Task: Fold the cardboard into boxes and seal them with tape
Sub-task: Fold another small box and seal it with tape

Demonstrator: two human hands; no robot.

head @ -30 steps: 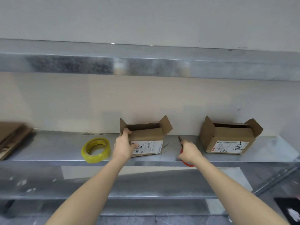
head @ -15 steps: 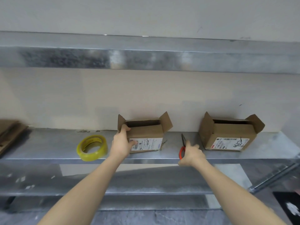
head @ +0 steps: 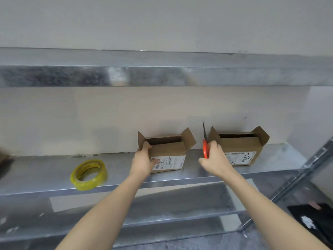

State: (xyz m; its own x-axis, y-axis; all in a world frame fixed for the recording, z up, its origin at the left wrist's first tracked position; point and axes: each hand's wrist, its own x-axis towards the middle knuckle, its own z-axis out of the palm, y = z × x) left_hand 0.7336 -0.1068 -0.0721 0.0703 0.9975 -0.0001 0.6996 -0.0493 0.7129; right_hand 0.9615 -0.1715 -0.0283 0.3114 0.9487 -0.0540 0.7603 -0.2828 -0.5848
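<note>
Two small cardboard boxes stand on the metal shelf (head: 45,175) with their top flaps open. My left hand (head: 144,160) grips the left front corner of the nearer box (head: 170,150), thumb over its white label. My right hand (head: 215,159) holds orange-handled scissors (head: 205,146) off the shelf, blades pointing up, between the two boxes. The second box (head: 241,145), with a label and black handwriting, stands just right of that hand. A roll of yellow tape (head: 89,175) lies flat on the shelf to the left.
An upper metal shelf (head: 162,75) runs overhead and a lower one (head: 162,222) sits beneath my arms. Flat cardboard (head: 4,160) pokes in at the far left edge. A shelf upright (head: 297,179) slants at the right, with a dark object (head: 313,221) on the floor.
My right hand has picked the scissors up from the shelf and raised them with the blades upright. My left hand has kept its hold on the box.
</note>
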